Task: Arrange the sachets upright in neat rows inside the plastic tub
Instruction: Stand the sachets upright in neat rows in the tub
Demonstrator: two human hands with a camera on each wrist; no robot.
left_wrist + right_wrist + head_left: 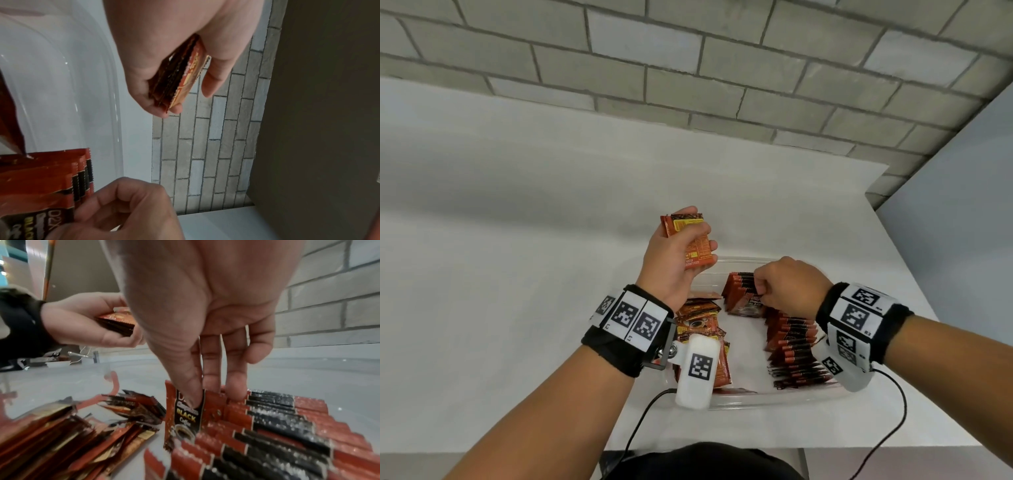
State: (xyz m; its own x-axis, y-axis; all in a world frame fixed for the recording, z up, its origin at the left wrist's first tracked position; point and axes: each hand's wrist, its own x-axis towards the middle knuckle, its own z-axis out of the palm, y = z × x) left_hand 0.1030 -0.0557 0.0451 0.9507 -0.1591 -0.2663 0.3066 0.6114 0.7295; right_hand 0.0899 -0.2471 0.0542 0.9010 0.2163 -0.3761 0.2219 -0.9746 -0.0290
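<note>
Currently left hand [677,253] is raised beyond the plastic tub [739,402], fingers curled round a small stack of sachets [690,240]. Right hand [789,286] is down in the tub on the worktop [517,274], thumb and fingers pinching an upright sachet [185,415] reading "BLACK Coffee" at the row [794,346] end. Loose sachets [702,325] lie flat under the left wrist.
</note>
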